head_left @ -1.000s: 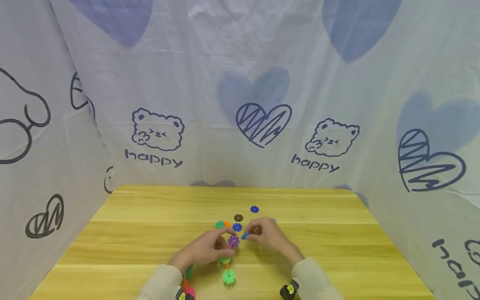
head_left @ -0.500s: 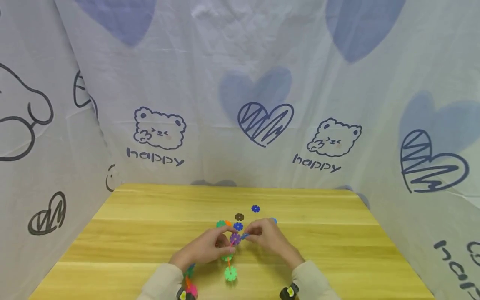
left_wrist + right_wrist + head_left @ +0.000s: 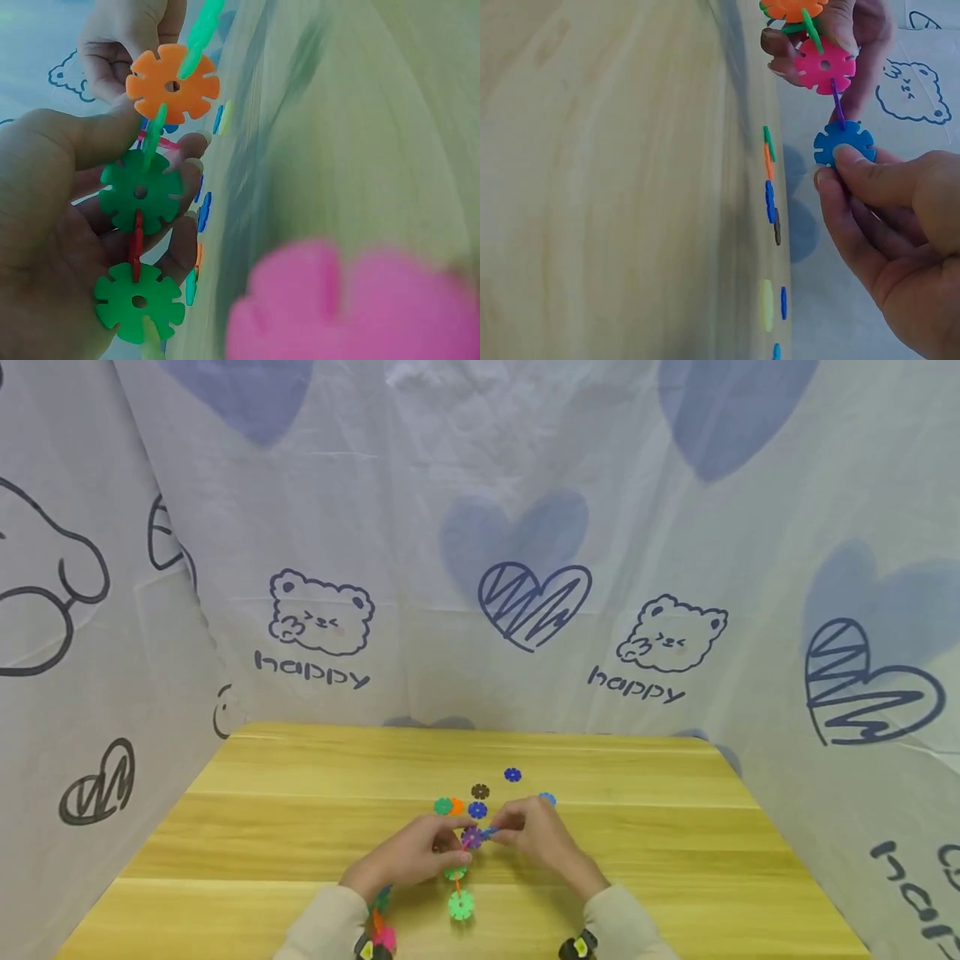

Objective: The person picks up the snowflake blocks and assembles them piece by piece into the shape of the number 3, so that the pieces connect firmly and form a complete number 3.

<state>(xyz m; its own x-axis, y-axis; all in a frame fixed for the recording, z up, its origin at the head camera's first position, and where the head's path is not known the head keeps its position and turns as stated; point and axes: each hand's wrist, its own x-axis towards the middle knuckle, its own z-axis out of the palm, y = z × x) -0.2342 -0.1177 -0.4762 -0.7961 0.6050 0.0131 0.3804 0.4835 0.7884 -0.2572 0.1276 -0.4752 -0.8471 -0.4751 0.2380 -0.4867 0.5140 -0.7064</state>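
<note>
My left hand (image 3: 416, 852) holds a chain of slotted plastic discs between thumb and fingers. In the left wrist view the chain shows an orange disc (image 3: 154, 88), two green discs and an edge-on red disc (image 3: 136, 247); a blurred pink disc (image 3: 345, 307) fills the near corner. Farther along, a pink disc (image 3: 825, 66) links to an edge-on purple disc (image 3: 838, 105). My right hand (image 3: 907, 217) pinches a blue disc (image 3: 847, 135) by thumb and forefinger, its upper edge meeting the purple disc's lower end. A light green disc (image 3: 461, 905) hangs at the chain's near side.
Loose discs lie on the wooden table (image 3: 660, 843) beyond the hands: green (image 3: 443, 807), orange (image 3: 457, 807), blue (image 3: 477, 810), brown (image 3: 480, 791), dark blue (image 3: 512, 774) and light blue (image 3: 548, 799). A printed white curtain (image 3: 420, 635) encloses the back and sides.
One second ago a gap separated the blue disc from the purple one; they now meet. The purple disc has shifted slightly right and up in the head view, while both hands stay nearly in place.
</note>
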